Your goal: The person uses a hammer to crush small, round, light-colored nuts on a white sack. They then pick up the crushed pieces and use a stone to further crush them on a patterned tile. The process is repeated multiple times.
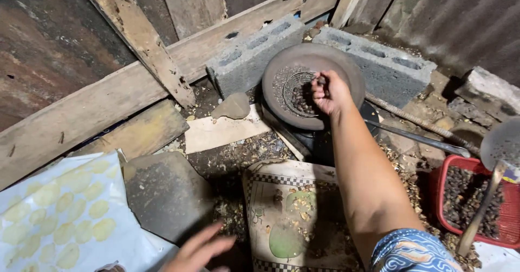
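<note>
My right hand [329,92] reaches out over a round dark pan [346,69] that leans between two grey concrete blocks. Its fingers are pinched on the rim of a small round metal sieve [291,90] holding dark roasted nuts [300,96] inside the pan. More dark bits lie on the pan's surface. My left hand [196,249] hovers low at the bottom of the view with fingers spread, holding nothing, above a dark flat slab [165,193].
A red basket [440,196] of dark nuts sits at right with a long-handled ladle [490,185] resting in it. A printed sack [287,218] lies on the littered floor. Wooden planks [108,98], a white sheet [65,212] with pale patches, and a metal rod [417,137] surround the spot.
</note>
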